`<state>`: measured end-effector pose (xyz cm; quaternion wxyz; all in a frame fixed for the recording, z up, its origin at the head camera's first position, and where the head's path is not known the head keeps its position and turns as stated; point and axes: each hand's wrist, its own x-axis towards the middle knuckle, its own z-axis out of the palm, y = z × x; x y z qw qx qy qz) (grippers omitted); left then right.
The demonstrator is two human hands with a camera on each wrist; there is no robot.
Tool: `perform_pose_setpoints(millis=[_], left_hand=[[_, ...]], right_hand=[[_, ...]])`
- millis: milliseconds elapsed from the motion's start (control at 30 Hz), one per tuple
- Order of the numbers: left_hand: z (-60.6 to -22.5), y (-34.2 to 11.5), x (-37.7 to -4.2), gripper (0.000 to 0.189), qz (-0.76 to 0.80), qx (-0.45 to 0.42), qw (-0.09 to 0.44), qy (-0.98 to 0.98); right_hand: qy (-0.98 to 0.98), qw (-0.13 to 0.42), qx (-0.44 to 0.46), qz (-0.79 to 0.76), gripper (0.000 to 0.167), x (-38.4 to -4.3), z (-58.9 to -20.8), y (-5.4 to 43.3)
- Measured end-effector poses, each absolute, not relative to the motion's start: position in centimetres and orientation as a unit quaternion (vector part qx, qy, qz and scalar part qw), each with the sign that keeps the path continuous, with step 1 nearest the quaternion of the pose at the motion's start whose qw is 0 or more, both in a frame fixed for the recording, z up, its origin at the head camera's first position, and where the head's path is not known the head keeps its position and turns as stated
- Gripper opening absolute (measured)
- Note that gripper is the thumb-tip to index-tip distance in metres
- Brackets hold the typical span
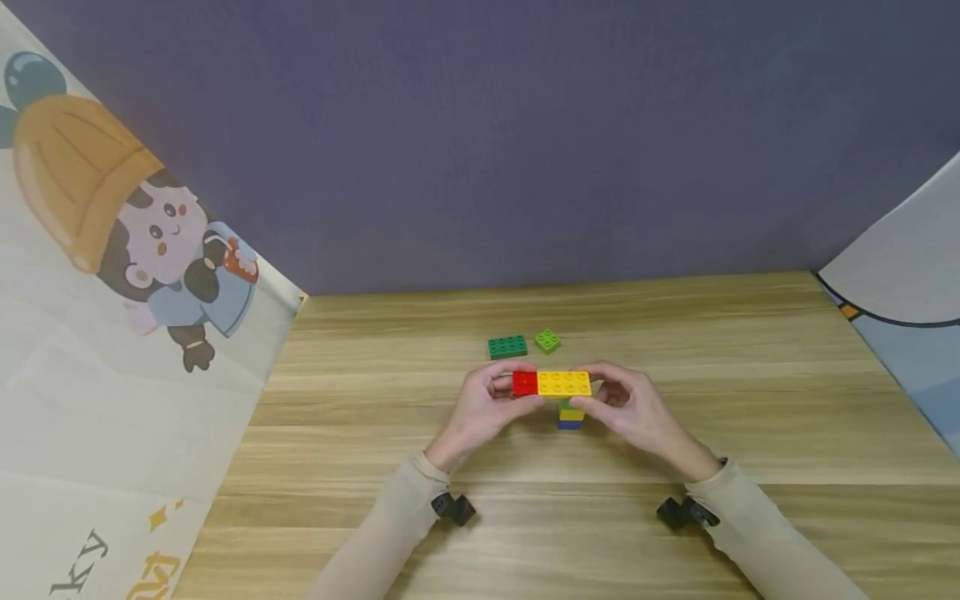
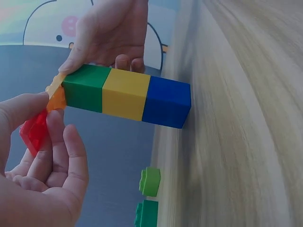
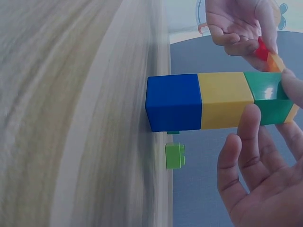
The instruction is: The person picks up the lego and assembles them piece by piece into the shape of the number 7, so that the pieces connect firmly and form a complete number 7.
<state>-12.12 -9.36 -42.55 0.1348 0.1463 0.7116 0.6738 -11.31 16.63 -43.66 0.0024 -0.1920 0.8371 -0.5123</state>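
Observation:
A long yellow brick (image 1: 564, 383) with round studs lies level across the top of an upright stack. Under it come a green brick (image 2: 85, 87), a yellow block (image 2: 124, 94) and a blue block (image 3: 174, 103). At the long brick's left end is a red brick (image 1: 524, 383); how the two join is hidden. My left hand (image 1: 483, 404) pinches the red brick, its thumb in front near the seam. My right hand (image 1: 633, 408) pinches the long brick's right end, its thumb also close to the green brick. Whether the blue base touches the table cannot be made out.
Behind the hands, a dark green brick (image 1: 507, 347) and a small lime brick (image 1: 547, 341) lie on the wooden table (image 1: 360, 467). A dark panel (image 1: 525, 150) rises at the table's back edge, and a printed white panel (image 1: 75, 400) stands on the left.

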Motion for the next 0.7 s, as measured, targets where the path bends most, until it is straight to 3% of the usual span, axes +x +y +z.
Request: perform_pose_setpoints(millis=[700], left_hand=[[-43.11, -9.11, -12.16, 0.048, 0.663, 0.164, 0.123, 0.720]], right_hand=[[0.843, 0.008, -0.192, -0.503, 0.039, -11.57, -43.83, 16.71]])
